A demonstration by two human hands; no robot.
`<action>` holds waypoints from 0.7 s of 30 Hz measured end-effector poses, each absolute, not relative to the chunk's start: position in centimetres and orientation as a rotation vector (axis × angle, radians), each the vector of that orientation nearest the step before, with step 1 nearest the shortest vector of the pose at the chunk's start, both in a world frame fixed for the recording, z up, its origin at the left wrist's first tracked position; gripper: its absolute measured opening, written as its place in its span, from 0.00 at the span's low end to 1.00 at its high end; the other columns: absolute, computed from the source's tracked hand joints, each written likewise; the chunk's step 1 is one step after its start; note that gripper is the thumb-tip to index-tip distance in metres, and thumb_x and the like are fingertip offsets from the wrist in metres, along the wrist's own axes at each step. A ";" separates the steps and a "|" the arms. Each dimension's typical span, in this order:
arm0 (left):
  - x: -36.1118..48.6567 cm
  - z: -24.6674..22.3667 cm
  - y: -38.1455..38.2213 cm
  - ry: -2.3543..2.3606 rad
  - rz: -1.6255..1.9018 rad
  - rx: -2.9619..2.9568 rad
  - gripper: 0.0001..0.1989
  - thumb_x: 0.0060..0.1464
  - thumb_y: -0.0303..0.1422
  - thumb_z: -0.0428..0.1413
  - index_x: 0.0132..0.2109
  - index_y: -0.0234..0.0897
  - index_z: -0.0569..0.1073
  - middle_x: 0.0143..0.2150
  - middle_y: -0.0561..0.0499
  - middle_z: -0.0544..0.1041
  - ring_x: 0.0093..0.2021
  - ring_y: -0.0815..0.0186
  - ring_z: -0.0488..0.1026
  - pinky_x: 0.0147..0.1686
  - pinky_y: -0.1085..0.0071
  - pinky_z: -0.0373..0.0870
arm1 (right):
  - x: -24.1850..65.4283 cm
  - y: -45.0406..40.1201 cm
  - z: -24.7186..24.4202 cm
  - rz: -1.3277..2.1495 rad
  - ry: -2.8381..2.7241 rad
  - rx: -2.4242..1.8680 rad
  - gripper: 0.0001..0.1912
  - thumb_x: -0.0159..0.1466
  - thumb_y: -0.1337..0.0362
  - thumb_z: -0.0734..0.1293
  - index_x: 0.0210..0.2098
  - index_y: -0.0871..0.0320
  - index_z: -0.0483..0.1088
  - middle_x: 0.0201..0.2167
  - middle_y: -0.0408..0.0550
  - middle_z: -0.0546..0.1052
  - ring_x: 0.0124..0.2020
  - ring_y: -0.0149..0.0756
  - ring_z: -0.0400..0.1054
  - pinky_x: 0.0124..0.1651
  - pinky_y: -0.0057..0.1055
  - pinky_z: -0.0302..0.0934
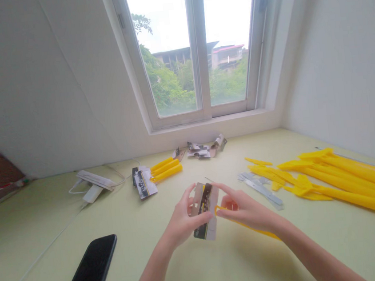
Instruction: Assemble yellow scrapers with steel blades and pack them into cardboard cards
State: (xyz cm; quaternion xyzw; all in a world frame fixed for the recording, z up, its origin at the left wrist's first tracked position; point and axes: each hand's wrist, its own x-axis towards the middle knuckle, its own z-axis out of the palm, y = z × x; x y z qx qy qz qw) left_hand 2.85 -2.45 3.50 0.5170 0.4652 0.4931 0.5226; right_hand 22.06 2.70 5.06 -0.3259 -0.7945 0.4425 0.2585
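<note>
Above the middle of the pale green table, my left hand (186, 216) grips a black and silver printed card (205, 210), thumb across its front and fingers at its left edge. On the card's right side, my right hand (239, 204) has its index finger near the top edge and its thumb beside a yellow loop. This loop belongs to a thin yellow strip (259, 230) that runs down to the right under my right hand and wrist. The right hand's other fingers are curled and partly hidden.
Yellow pieces with cards (146, 184) lie back left, crumpled cards (200, 150) below the window. Clear flat strips (263, 190) and long yellow pieces (353, 185) lie right. A black phone (89, 273) lies front left, near a white power strip (95, 180) with cables.
</note>
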 end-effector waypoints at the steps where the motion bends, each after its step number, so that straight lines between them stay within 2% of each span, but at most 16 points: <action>1: 2.8 3.5 -2.4 1.112 1.195 1.227 0.39 0.42 0.32 0.60 0.60 0.38 0.51 0.48 0.41 0.72 0.43 0.56 0.71 0.42 0.62 0.65 | 22.1 2.7 5.1 1.201 -2.159 -0.878 0.31 0.56 0.60 0.64 0.57 0.51 0.53 0.22 0.40 0.69 0.24 0.30 0.61 0.26 0.25 0.56; 5: 2.9 3.7 -2.2 1.075 1.251 1.224 0.21 0.45 0.31 0.56 0.49 0.35 0.68 0.45 0.44 0.74 0.45 0.57 0.69 0.44 0.64 0.63 | 22.5 3.1 5.2 1.206 -2.166 -0.834 0.32 0.56 0.60 0.64 0.59 0.50 0.50 0.25 0.41 0.72 0.27 0.32 0.64 0.30 0.28 0.59; 8: 3.0 3.7 -2.2 1.097 1.273 1.218 0.14 0.44 0.32 0.57 0.41 0.35 0.72 0.39 0.46 0.75 0.41 0.59 0.71 0.41 0.66 0.65 | 22.7 3.5 5.1 1.164 -2.201 -0.791 0.33 0.56 0.60 0.64 0.59 0.51 0.50 0.27 0.43 0.74 0.29 0.33 0.66 0.33 0.31 0.61; 12: 2.5 3.3 -1.9 1.185 1.387 1.170 0.13 0.44 0.33 0.57 0.39 0.35 0.71 0.36 0.47 0.76 0.37 0.62 0.72 0.37 0.68 0.66 | 22.8 4.2 4.8 0.944 -2.196 -0.852 0.28 0.58 0.58 0.62 0.57 0.51 0.53 0.31 0.45 0.74 0.32 0.36 0.67 0.37 0.35 0.62; 14: 1.7 3.1 -1.6 1.243 1.515 1.109 0.14 0.44 0.33 0.57 0.40 0.34 0.70 0.37 0.46 0.76 0.37 0.62 0.72 0.37 0.68 0.67 | 22.9 4.7 4.7 0.662 -2.107 -0.894 0.23 0.59 0.60 0.60 0.54 0.51 0.57 0.39 0.48 0.73 0.40 0.40 0.66 0.44 0.40 0.59; 17: -0.4 3.0 -0.9 1.291 1.745 0.878 0.15 0.43 0.32 0.57 0.41 0.35 0.69 0.37 0.46 0.76 0.35 0.62 0.73 0.36 0.66 0.69 | 23.1 5.3 4.7 0.212 -1.857 -0.895 0.19 0.59 0.63 0.59 0.50 0.53 0.61 0.49 0.50 0.67 0.52 0.44 0.57 0.54 0.45 0.49; 19: -2.1 2.7 -0.4 1.395 1.897 0.719 0.14 0.42 0.29 0.58 0.39 0.35 0.69 0.37 0.46 0.75 0.34 0.63 0.74 0.36 0.65 0.69 | 23.3 5.6 4.7 0.089 -1.737 -0.893 0.16 0.59 0.64 0.59 0.48 0.54 0.62 0.48 0.50 0.67 0.52 0.44 0.57 0.55 0.45 0.47; 21: -3.9 2.1 0.0 1.479 1.979 0.647 0.13 0.41 0.27 0.57 0.38 0.35 0.68 0.35 0.48 0.75 0.34 0.65 0.74 0.37 0.66 0.69 | 23.4 5.7 4.6 0.095 -1.697 -0.897 0.14 0.59 0.64 0.58 0.44 0.54 0.64 0.45 0.49 0.69 0.50 0.42 0.59 0.54 0.44 0.49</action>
